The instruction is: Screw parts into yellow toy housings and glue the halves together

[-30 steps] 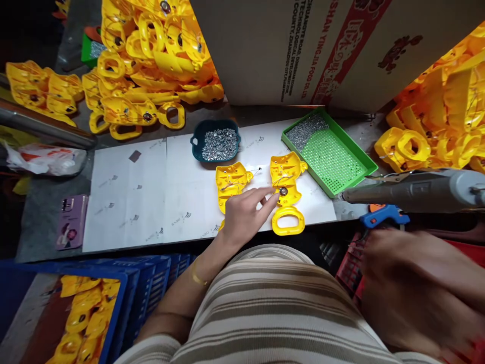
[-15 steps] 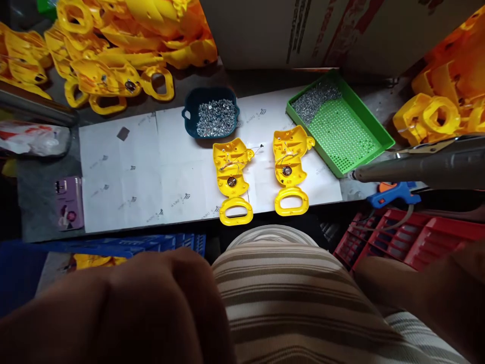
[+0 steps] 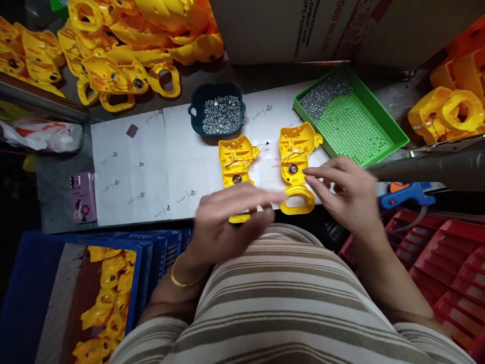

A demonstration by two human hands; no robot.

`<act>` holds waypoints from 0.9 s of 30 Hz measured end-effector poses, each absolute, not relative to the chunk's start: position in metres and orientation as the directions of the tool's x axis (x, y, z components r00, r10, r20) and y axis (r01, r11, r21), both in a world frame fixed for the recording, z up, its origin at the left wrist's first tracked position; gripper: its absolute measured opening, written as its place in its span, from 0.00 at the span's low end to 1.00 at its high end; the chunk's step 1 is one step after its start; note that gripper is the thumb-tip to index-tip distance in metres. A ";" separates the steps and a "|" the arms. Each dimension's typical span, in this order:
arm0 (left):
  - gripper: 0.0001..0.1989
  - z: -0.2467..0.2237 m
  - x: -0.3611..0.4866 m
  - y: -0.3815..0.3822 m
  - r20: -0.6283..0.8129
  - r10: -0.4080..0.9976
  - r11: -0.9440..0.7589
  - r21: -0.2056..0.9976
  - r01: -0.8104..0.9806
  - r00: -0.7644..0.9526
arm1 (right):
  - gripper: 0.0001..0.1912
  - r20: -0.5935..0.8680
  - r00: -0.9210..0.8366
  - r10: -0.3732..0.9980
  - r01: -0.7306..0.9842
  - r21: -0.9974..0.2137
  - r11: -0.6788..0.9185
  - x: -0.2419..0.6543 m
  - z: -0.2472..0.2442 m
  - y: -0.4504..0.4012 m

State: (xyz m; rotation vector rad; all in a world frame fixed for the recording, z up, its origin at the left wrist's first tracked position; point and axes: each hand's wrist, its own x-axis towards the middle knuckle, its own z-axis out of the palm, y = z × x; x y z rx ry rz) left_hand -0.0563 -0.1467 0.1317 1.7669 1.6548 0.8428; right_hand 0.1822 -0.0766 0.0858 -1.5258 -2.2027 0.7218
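Two yellow plastic shell halves with wires and a round metal-rimmed part lie on the white paper, open side up. My left hand [image 3: 233, 220] hovers over the lower end of the left shell half [image 3: 237, 156], hiding most of its ring handle. Its fingers stretch toward the right shell's ring handle [image 3: 311, 199], slightly blurred, with nothing seen in them. At the lower right edge of the right shell half [image 3: 293, 146] is my right hand [image 3: 343, 189], thumb and forefinger a little apart. Whether those fingertips touch the shell I cannot tell.
Behind the shells stand a dark blue tub [image 3: 196, 114] of small metal parts and a green tray [image 3: 379, 114] with screws. A purple phone [image 3: 82, 197] lies left. Blue [image 3: 146, 268] and red crates [image 3: 424, 247] flank me; a blue glue gun [image 3: 407, 196] sits right.
Both hands have come up from beside my body to the two shell halves. The whole view has shifted slightly, and the shells lie as before on the paper.
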 end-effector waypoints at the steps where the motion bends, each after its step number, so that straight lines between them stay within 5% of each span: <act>1: 0.14 0.121 -0.048 -0.132 0.075 0.997 -0.075 0.778 0.624 0.027 | 0.15 -0.040 -0.351 0.935 0.775 -0.573 0.266 0.177 0.078 -0.072; 6: 0.13 0.061 -0.024 -0.105 -0.055 0.993 -0.041 0.667 0.744 0.103 | 0.15 -0.264 -0.316 0.911 0.896 -0.398 0.195 0.153 0.041 -0.059; 12: 0.14 0.038 -0.014 -0.111 -0.177 0.966 -0.062 0.551 0.832 0.189 | 0.12 -0.253 -0.372 0.893 0.866 -0.442 0.235 0.151 0.037 -0.055; 17: 0.11 0.031 -0.009 -0.108 -0.137 0.973 -0.078 0.560 0.825 0.185 | 0.09 -0.208 -0.346 0.915 0.771 -0.618 0.151 0.156 0.035 -0.051; 21: 0.09 0.030 -0.007 -0.102 0.008 0.995 -0.083 0.628 0.774 0.101 | 0.10 -0.232 -0.273 0.934 0.486 -0.871 -0.074 0.159 0.031 -0.049; 27: 0.08 0.025 -0.001 -0.092 0.134 0.983 -0.181 0.645 0.743 0.124 | 0.08 -0.219 -0.241 0.946 0.411 -0.905 -0.105 0.154 0.032 -0.050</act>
